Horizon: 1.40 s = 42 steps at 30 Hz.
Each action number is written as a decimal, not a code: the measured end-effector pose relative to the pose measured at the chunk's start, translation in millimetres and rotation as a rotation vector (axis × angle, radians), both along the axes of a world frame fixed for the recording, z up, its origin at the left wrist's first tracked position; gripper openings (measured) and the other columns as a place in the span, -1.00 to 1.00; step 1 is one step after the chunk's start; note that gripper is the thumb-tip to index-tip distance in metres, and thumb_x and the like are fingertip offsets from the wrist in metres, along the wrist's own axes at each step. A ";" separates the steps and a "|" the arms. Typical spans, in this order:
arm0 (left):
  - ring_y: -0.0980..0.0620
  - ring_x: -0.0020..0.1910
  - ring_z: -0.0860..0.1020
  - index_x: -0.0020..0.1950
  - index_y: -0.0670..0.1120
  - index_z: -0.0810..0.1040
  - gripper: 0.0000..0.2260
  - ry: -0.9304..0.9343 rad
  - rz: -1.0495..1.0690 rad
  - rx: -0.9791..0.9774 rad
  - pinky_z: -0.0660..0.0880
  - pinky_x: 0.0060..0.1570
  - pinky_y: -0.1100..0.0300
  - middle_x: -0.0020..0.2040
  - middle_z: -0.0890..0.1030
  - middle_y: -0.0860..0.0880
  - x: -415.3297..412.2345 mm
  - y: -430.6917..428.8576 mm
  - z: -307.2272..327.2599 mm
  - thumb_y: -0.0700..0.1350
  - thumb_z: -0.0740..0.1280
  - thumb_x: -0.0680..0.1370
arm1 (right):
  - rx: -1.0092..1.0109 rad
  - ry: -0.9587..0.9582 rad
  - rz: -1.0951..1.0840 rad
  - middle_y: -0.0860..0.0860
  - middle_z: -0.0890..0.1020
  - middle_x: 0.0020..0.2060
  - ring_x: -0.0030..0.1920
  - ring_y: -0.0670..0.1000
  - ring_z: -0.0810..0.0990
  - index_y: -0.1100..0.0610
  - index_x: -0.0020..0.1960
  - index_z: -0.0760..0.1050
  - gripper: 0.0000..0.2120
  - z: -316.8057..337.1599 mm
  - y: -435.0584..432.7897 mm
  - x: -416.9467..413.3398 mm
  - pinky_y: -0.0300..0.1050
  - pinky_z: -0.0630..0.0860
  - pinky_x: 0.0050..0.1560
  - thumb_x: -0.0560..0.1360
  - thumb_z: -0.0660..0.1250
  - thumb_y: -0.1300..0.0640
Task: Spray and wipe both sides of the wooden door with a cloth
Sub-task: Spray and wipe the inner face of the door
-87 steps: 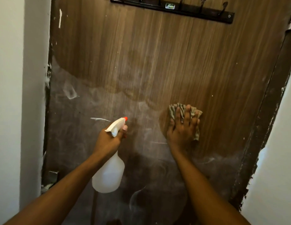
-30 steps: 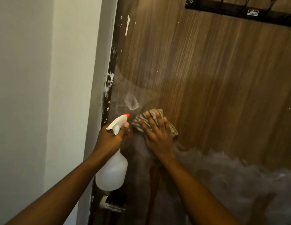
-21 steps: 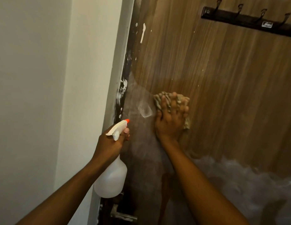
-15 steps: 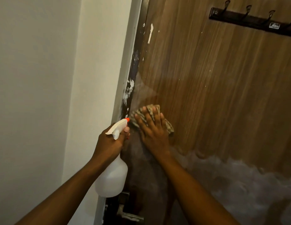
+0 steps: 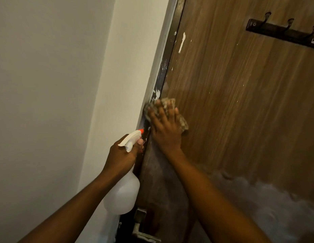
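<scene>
pressing the cloth (image 5: 170, 102) flat against the wooden door (image 5: 240, 106) at its left edge, the right hand (image 5: 166, 131) shows me straight, spread fingers. i read the left hand (image 5: 122, 156) as curled round the neck of the spray bottle (image 5: 123, 196), just below-left of the cloth, nozzle toward the door.

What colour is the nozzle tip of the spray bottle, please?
The nozzle tip is orange-red, head view.

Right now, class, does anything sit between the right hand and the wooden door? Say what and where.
Only the cloth: the right hand presses it flat against the door near its left edge. Nothing else visible comes between them; the left hand grips the spray bottle off to the left.
</scene>
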<state>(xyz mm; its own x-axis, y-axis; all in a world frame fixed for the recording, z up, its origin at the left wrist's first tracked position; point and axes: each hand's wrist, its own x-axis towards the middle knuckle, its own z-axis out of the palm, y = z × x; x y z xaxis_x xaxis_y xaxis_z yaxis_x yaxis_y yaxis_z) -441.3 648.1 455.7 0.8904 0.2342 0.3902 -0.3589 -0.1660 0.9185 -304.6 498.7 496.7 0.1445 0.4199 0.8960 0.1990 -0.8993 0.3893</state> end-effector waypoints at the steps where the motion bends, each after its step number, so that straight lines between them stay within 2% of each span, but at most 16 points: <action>1: -0.16 0.06 0.59 0.25 -0.15 0.49 -0.68 -0.011 -0.002 0.005 0.55 0.10 -0.13 0.13 0.60 -0.19 -2.2 -1.6 -0.5 -0.03 0.29 0.56 | -0.068 0.041 0.012 0.09 0.19 0.57 0.58 0.23 0.03 -0.03 0.57 0.23 -0.48 -27.6 -7.6 -4.6 0.26 0.00 0.54 0.63 0.21 -0.03; 3: -0.11 0.04 0.60 0.26 -0.14 0.49 -0.64 -0.032 -0.016 -0.005 0.57 0.06 -0.05 0.12 0.61 -0.15 -10.5 -5.9 -2.5 0.01 0.31 0.54 | -0.188 0.131 0.003 0.07 0.16 0.58 0.59 0.22 0.01 -0.05 0.57 0.22 -0.49 -85.3 -32.4 -14.3 0.28 0.10 0.51 0.64 0.17 -0.06; 5: -0.17 0.06 0.59 0.29 -0.16 0.46 -0.53 -0.033 -0.012 -0.021 0.55 0.09 -0.15 0.15 0.59 -0.20 -15.1 -7.8 -6.7 0.09 0.31 0.48 | -0.214 0.149 0.009 0.07 0.20 0.56 0.58 0.24 0.02 -0.06 0.54 0.27 -0.47 -119.4 -65.7 -23.2 0.30 0.08 0.51 0.59 0.27 -0.04; 8: -0.18 0.06 0.59 0.29 -0.14 0.46 -0.54 -0.017 -0.033 -0.020 0.54 0.10 -0.20 0.14 0.59 -0.19 -16.1 -9.7 -17.2 0.09 0.30 0.49 | -0.046 0.095 -0.021 0.10 0.29 0.52 0.55 0.27 0.12 -0.04 0.50 0.36 -0.46 -112.5 -95.6 -29.6 0.33 0.09 0.50 0.54 0.37 0.02; 11: -0.15 0.05 0.60 0.30 -0.12 0.46 -0.42 -0.022 -0.022 -0.014 0.56 0.07 -0.19 0.14 0.60 -0.17 -17.2 -9.0 -26.1 0.22 0.28 0.41 | 0.196 0.076 -0.035 0.10 0.24 0.55 0.56 0.28 0.10 -0.04 0.53 0.31 -0.54 -81.1 -70.1 -32.3 0.33 0.08 0.50 0.64 0.17 -0.06; 13: -0.14 0.04 0.61 0.30 -0.10 0.47 -0.34 -0.021 -0.020 0.009 0.57 0.06 -0.19 0.12 0.61 -0.15 -16.7 -8.2 -31.9 0.30 0.27 0.36 | 0.263 0.085 -0.016 0.10 0.21 0.55 0.56 0.28 0.06 -0.03 0.54 0.29 -0.54 -77.6 -39.7 -28.5 0.31 0.02 0.52 0.68 0.03 -0.11; 17: -0.14 0.08 0.59 0.31 -0.10 0.45 -0.59 0.012 0.008 0.066 0.55 0.12 -0.14 0.17 0.60 -0.15 -16.2 -12.5 -38.7 0.08 0.29 0.54 | -0.053 0.191 0.070 0.10 0.23 0.56 0.57 0.26 0.01 -0.03 0.55 0.25 -0.47 -127.9 -19.1 -23.0 0.30 -0.05 0.54 0.60 0.24 -0.06; 20: -0.16 0.10 0.57 0.32 -0.16 0.43 -0.62 0.045 0.020 0.065 0.52 0.16 -0.11 0.19 0.56 -0.18 -16.9 -17.0 -51.2 -0.01 0.27 0.57 | -0.185 0.288 0.043 0.05 0.16 0.58 0.59 0.21 -0.05 -0.07 0.57 0.18 -0.49 -191.4 -43.1 -32.8 0.28 0.00 0.54 0.65 0.15 -0.09; 22: -0.09 0.01 0.61 0.27 -0.13 0.47 -0.57 0.044 -0.006 0.060 0.58 0.07 -0.07 0.11 0.61 -0.15 -21.2 -18.3 -60.7 0.10 0.27 0.51 | -0.101 0.279 0.030 0.05 0.23 0.56 0.58 0.23 0.00 -0.09 0.54 0.27 -0.55 -220.8 -72.9 -37.4 0.34 0.13 0.48 0.67 0.09 -0.10; 25: -0.11 -0.02 0.62 0.26 -0.15 0.49 -0.50 0.082 -0.024 0.047 0.59 0.04 -0.11 0.08 0.62 -0.17 -14.7 -18.4 -72.8 0.15 0.27 0.46 | 0.195 0.173 -0.017 0.12 0.36 0.48 0.53 0.29 0.14 -0.07 0.49 0.33 -0.49 -216.3 -109.4 -42.5 0.39 0.18 0.43 0.56 0.29 0.01; 29: -0.15 0.02 0.61 0.28 -0.14 0.48 -0.61 0.112 -0.014 0.023 0.59 0.04 -0.06 0.12 0.60 -0.18 -0.6 -27.2 -71.8 0.05 0.28 0.54 | 0.519 0.046 -0.059 0.14 0.31 0.51 0.52 0.32 0.14 -0.02 0.49 0.36 -0.52 -149.5 -72.3 -35.2 0.31 -0.05 0.52 0.58 0.19 -0.02; 32: -0.13 0.04 0.60 0.32 -0.12 0.46 -0.54 0.092 -0.004 0.054 0.58 0.04 0.02 0.14 0.60 -0.15 3.4 -38.3 -68.1 0.12 0.28 0.53 | 0.288 0.088 0.074 0.11 0.36 0.48 0.50 0.27 0.20 0.01 0.47 0.37 -0.54 -148.4 -33.2 -25.4 0.24 -0.10 0.55 0.58 0.24 0.00; 35: -0.17 0.15 0.55 0.37 -0.19 0.41 -0.54 0.106 0.020 0.029 0.48 0.18 0.01 0.23 0.54 -0.20 2.9 -45.7 -68.4 0.04 0.27 0.56 | -0.060 0.230 0.110 0.09 0.35 0.50 0.55 0.22 0.13 0.02 0.47 0.38 -0.48 -193.7 -39.5 -23.6 0.20 -0.12 0.56 0.53 0.36 0.06; 38: -0.12 0.08 0.56 0.33 -0.16 0.43 -0.55 0.090 0.025 0.038 0.49 0.14 0.01 0.19 0.56 -0.19 -1.6 -38.3 -69.0 0.07 0.27 0.54 | -0.216 0.224 0.075 0.05 0.35 0.51 0.56 0.20 0.13 -0.03 0.48 0.40 -0.54 -222.9 -70.0 -25.1 0.24 -0.01 0.55 0.59 0.28 -0.03; 40: -0.09 0.00 0.60 0.25 -0.07 0.49 -0.55 0.059 0.012 0.041 0.56 0.04 0.01 0.07 0.62 -0.12 -6.2 -31.4 -68.5 0.17 0.27 0.47 | -0.191 0.163 0.084 0.06 0.42 0.46 0.54 0.22 0.18 -0.05 0.45 0.43 -0.56 -213.3 -88.1 -23.7 0.27 0.07 0.53 0.58 0.31 -0.02; 42: -0.08 -0.03 0.61 0.20 -0.06 0.52 -0.64 0.035 0.043 0.038 0.57 -0.01 0.05 0.00 0.63 -0.07 -8.3 -24.2 -67.7 0.12 0.30 0.50 | 0.011 0.065 0.065 0.09 0.47 0.42 0.51 0.25 0.23 -0.04 0.41 0.49 -0.51 -178.2 -91.5 -19.7 0.32 0.13 0.50 0.49 0.42 0.04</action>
